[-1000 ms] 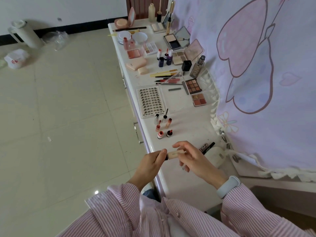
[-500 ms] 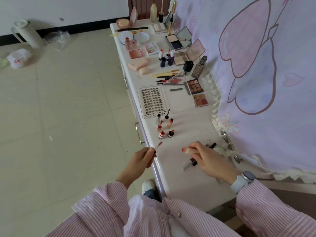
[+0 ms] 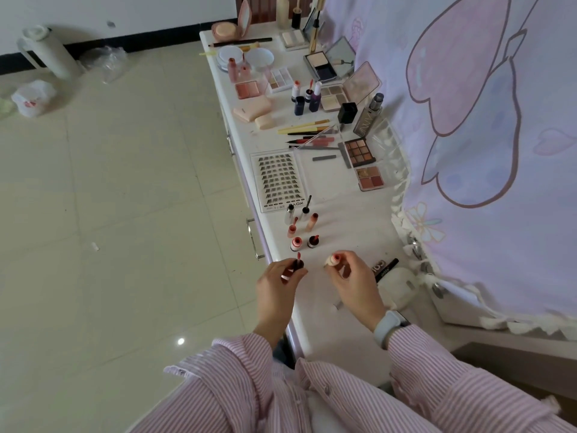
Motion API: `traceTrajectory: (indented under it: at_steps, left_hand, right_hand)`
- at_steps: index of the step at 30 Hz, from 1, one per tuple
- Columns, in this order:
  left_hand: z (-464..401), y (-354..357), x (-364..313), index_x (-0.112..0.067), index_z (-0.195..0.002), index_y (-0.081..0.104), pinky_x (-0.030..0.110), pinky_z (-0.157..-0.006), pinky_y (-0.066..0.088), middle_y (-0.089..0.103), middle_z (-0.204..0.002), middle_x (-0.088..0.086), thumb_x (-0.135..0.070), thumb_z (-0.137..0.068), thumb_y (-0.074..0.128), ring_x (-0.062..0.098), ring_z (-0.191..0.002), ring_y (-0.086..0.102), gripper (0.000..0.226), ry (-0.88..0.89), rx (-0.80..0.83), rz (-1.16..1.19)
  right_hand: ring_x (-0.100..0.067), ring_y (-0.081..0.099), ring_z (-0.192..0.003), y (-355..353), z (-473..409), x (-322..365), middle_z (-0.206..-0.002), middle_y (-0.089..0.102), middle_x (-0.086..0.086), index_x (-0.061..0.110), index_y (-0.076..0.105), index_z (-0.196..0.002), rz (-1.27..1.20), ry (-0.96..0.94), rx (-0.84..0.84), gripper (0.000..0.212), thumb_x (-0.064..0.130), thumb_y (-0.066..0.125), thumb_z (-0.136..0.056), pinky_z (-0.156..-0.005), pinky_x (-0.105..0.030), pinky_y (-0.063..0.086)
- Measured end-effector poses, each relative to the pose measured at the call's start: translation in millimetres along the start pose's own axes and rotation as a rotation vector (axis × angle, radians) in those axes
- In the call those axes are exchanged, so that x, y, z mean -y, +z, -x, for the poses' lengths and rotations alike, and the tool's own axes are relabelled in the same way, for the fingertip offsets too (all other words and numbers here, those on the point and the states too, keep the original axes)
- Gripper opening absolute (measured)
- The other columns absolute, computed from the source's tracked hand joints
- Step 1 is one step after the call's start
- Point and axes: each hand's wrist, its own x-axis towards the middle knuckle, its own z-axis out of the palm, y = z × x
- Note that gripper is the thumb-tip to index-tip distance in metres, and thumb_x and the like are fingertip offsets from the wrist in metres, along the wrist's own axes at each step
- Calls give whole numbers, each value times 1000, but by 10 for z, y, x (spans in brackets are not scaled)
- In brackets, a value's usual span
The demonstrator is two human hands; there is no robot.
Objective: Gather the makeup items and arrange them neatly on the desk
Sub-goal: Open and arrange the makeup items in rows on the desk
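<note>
White desk (image 3: 343,220) along a curtain (image 3: 468,120) printed in pink and lilac; cream floor tiles (image 3: 125,182) at left. Left hand (image 3: 279,281) near the desk's front edge, fingers curled round a dark cap with wand (image 3: 298,263), the red applicator tip pointing up. Right hand (image 3: 352,279) just beside it, well onto the desk, pinching a cream lip-gloss tube (image 3: 331,260) between thumb and fingertips, its red open mouth facing up and left. Cap and tube apart, not joined. Pale watch band (image 3: 386,328) on the right wrist; pink-striped sleeves (image 3: 249,385) below.

Just beyond the hands, a small group of lip-gloss tubes (image 3: 301,228) standing upright in two short rows, several with wands propped in them. Behind those, a lash card (image 3: 278,181) lying flat. Farther back: two eyeshadow palettes (image 3: 363,164) near the curtain, pencils and pens (image 3: 307,134) lying roughly parallel, three dark small bottles (image 3: 306,98), a peach sponge case (image 3: 253,109), open compacts (image 3: 324,67), and two round white jars (image 3: 246,57).

Right of the right hand, a black pen-shaped item (image 3: 385,270) lying against a white rounded object (image 3: 399,287); lettering unreadable, identity uncertain. Small pale piece under the right wrist, too blurred to name.
</note>
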Motion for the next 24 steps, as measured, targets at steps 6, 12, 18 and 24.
traceTrajectory:
  at_steps: [6, 12, 18, 24]
  left_hand:
    - [-85, 119, 42, -9, -97, 70, 3, -69, 43, 57, -83, -16, -7, -80, 70, -7, -72, 57, 18, 26, -34, -72]
    - [-93, 169, 57, -5, -96, 70, -5, -77, 29, 62, -89, -5, -4, -79, 69, 9, -88, 49, 17, 105, -77, -196]
    - [-84, 192, 74, -1, -96, 67, -1, -81, 29, 52, -95, -2, -4, -78, 70, 16, -91, 51, 18, 97, -95, -201]
    - [-42, 81, 148, -2, -116, 58, 19, -95, 32, 53, -117, 8, -10, -78, 72, 23, -112, 46, 41, 115, -33, -299]
  right_hand:
    - [-19, 54, -86, 165, -165, -28, -88, 61, 2, 11, 61, -95, 132, -47, 11, 11, 18, 62, -86, -75, -32, 45]
    - [-16, 51, -85, 207, -213, -44, -85, 54, 10, 14, 60, -96, 142, -43, 11, 12, 21, 61, -87, -69, -29, 41]
    - [-16, 51, -86, 207, -200, -44, -86, 53, 10, 15, 58, -102, 101, 5, 26, 18, 24, 61, -87, -71, -26, 40]
    - [-22, 57, -82, -147, -15, -121, -87, 61, -4, 6, 63, -98, 309, -232, 83, 18, 3, 61, -81, -64, -34, 49]
